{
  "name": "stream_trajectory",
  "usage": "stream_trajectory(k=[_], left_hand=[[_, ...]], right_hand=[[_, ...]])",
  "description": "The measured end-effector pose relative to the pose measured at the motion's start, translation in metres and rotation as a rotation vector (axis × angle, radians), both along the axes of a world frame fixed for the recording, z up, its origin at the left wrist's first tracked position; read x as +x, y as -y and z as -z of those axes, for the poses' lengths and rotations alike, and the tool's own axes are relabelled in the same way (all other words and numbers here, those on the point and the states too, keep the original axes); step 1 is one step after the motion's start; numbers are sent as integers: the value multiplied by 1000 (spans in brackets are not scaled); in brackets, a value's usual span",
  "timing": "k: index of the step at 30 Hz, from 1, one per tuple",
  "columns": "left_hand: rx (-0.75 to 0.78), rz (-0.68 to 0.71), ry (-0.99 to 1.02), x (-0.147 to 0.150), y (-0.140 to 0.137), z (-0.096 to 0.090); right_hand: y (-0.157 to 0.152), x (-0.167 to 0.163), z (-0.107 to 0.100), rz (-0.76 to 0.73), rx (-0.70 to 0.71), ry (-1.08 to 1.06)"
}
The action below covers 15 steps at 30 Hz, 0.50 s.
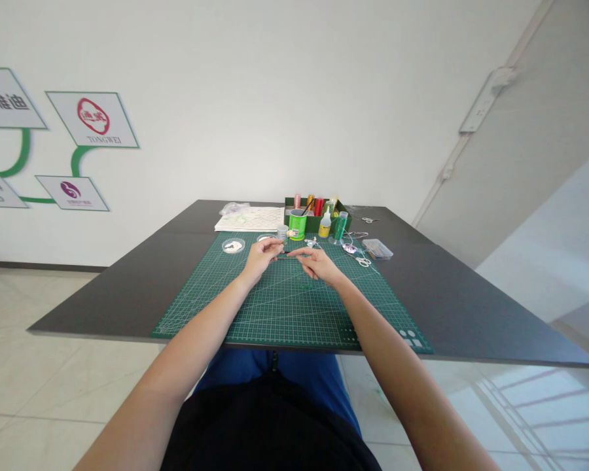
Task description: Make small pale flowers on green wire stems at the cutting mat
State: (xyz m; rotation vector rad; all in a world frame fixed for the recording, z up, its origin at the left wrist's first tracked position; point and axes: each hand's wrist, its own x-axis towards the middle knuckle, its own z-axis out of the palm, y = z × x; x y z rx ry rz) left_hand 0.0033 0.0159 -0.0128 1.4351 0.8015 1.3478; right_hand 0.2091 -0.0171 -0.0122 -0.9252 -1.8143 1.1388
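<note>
Above the green cutting mat (pixel 285 314), my left hand (pixel 264 256) pinches a thin, dark piece (pixel 287 252) too small to name. My right hand (pixel 318 263) comes in from the other side, its index finger stretched to the far end of that piece and its other fingers curled. What the right fingers hold, if anything, is too small to make out. Just beyond my fingertips stand a white cup (pixel 282 231) and a bright green can (pixel 297 226) with a thin dark stick in it. A shallow clear dish (pixel 233 246) with small pieces lies left of my left hand.
Behind are a dark green box (pixel 319 221) of thread spools, a glue bottle (pixel 324 224) and a green spool (pixel 340 225). White-handled scissors (pixel 362 261) and a clear plastic case (pixel 377 249) lie right. Papers (pixel 250 219) lie back left. The black table (pixel 471 307) meets a wall.
</note>
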Motion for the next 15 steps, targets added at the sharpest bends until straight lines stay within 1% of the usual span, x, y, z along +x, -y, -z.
stream_trajectory(k=[10, 15], left_hand=[[89, -100, -150, -3, -7, 5], [106, -146, -192, -6, -11, 7]], right_hand=[[3, -1, -2, -47, -45, 40], [4, -1, -3, -58, -53, 45]])
